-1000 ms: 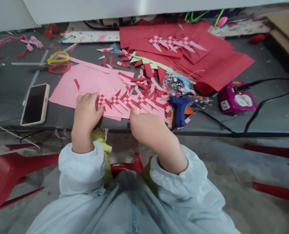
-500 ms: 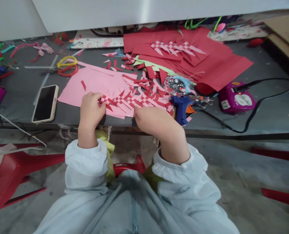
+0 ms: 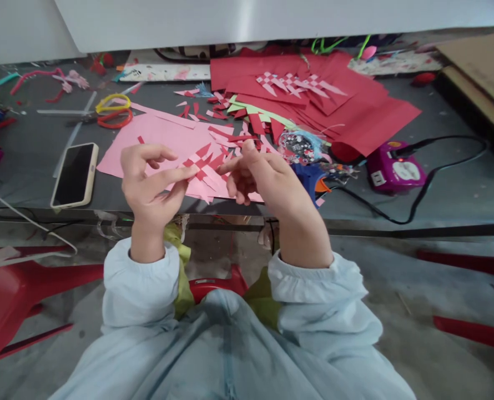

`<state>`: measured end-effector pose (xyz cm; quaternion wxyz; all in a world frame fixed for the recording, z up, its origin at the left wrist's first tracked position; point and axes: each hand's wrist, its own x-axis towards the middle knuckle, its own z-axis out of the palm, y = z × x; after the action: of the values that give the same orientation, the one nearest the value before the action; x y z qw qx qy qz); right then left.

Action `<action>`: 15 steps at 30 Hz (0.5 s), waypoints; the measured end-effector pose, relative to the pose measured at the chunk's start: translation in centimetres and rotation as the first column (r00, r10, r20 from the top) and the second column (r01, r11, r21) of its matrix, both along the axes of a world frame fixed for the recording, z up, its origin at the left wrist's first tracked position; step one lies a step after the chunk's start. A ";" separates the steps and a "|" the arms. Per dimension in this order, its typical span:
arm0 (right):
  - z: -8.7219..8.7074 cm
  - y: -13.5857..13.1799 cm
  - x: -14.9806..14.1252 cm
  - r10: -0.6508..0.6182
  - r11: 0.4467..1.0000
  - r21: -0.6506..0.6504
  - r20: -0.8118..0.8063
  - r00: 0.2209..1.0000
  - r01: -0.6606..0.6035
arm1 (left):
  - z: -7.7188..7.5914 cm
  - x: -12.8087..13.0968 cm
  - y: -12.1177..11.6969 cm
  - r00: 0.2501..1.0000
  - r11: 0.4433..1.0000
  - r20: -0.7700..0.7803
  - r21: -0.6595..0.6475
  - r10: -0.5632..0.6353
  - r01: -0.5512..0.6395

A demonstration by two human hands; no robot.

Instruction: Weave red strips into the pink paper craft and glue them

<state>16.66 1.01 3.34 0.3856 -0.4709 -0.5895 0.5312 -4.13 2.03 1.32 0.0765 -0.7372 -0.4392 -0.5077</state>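
Woven paper (image 3: 204, 165) raised, left hand (image 3: 149, 186) pinching it

The woven paper piece (image 3: 201, 167), checked red and pink with pointed strips, overlies pink paper (image 3: 166, 132).

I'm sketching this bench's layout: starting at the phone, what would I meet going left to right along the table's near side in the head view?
Phone → left hand → woven red-and-pink paper piece → right hand → blue glue gun → purple box.
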 end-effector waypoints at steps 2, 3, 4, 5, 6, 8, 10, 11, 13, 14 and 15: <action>0.1 -0.1 -0.1 0.024 0.998 -0.053 -0.122 0.992 -0.031 | 0.4 0.2 -0.5 0.997 0.999 -0.071 -0.047 0.012 -0.015; 0.1 -0.2 -0.2 0.042 0.997 -0.059 -0.151 0.988 -0.051 | 0.6 0.3 -0.7 0.994 0.995 -0.102 -0.093 0.022 -0.032; 0.1 -0.2 -0.2 0.063 0.996 -0.055 -0.169 0.984 -0.073 | 0.9 0.4 -1.0 0.990 0.986 -0.135 -0.162 0.026 -0.048; 0.1 -0.2 -0.3 0.082 0.995 -0.046 -0.182 0.980 -0.092 | 1.2 0.5 -1.2 0.988 0.975 -0.152 -0.214 0.020 -0.053; 0.0 -0.2 -0.4 0.095 0.994 -0.034 -0.196 0.976 -0.103 | 1.3 0.5 -1.5 0.986 0.964 -0.166 -0.262 0.008 -0.052; -0.4 0.0 -0.5 0.084 0.996 -0.017 -0.230 0.970 -0.090 | 1.5 0.7 -1.8 0.985 0.949 -0.174 -0.311 -0.014 -0.041; -0.8 0.2 -0.5 0.055 0.998 -0.012 -0.239 0.969 -0.060 | 1.2 1.0 -1.8 0.989 0.945 -0.150 -0.322 0.009 -0.057; -0.9 0.3 -0.5 0.046 0.999 -0.009 -0.227 0.973 -0.049 | 1.1 1.1 -1.8 0.993 0.943 -0.117 -0.324 0.034 -0.070; -1.2 0.5 -0.5 0.029 1.000 0.001 -0.175 0.984 -0.030 | 0.8 1.4 -1.5 0.998 0.934 -0.019 -0.352 0.058 -0.061; -1.3 0.5 -0.5 0.023 1.000 0.009 -0.139 0.990 -0.022 | 0.7 1.5 -1.3 0.998 0.923 0.035 -0.383 0.051 -0.034; -1.3 0.5 -0.4 0.018 1.000 0.017 -0.099 0.995 -0.017 | 0.7 1.6 -1.1 0.995 0.907 0.090 -0.421 0.032 0.009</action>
<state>16.21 1.52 2.01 0.4136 -0.4356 -0.5778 0.5526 -2.50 0.93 1.99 -0.1019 -0.7089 -0.5458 -0.4349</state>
